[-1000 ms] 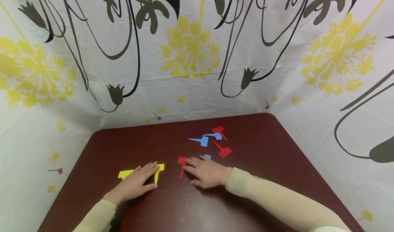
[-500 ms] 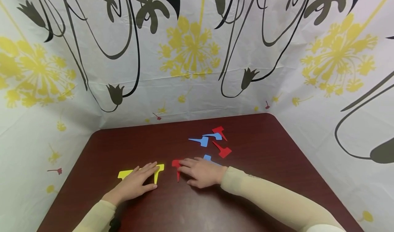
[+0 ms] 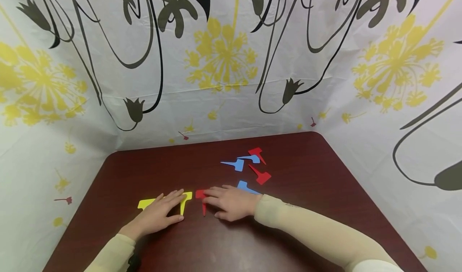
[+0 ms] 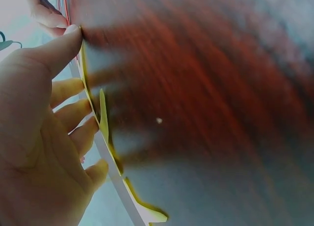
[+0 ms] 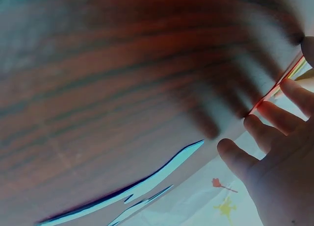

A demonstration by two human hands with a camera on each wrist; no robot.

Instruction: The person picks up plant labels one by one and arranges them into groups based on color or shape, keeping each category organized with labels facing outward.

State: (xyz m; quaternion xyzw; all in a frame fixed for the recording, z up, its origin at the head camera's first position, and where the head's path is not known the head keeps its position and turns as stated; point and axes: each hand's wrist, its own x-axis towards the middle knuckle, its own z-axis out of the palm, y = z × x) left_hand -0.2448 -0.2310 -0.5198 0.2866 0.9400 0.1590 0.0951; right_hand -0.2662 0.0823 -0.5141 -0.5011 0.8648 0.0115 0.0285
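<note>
Flat T-shaped plant labels lie on the dark table. My left hand rests with extended fingers over the yellow labels; one yellow label shows past its fingertips, another yellow label at its left. What lies under the palm is hidden. Fingertips of my right hand press on a red label, which stands stem toward me just right of the yellow one, a small gap between them. In the right wrist view the fingers of the right hand are spread, touching the red label's edge.
Behind the right hand lie a blue label, a red label and another blue label. Farther back, a blue label overlaps a red label. A patterned curtain surrounds the table.
My right hand has slid the red label leftward and slightly nearer to me, up beside the yellow label. More of the blue label behind that hand shows. The left hand has stayed put.
</note>
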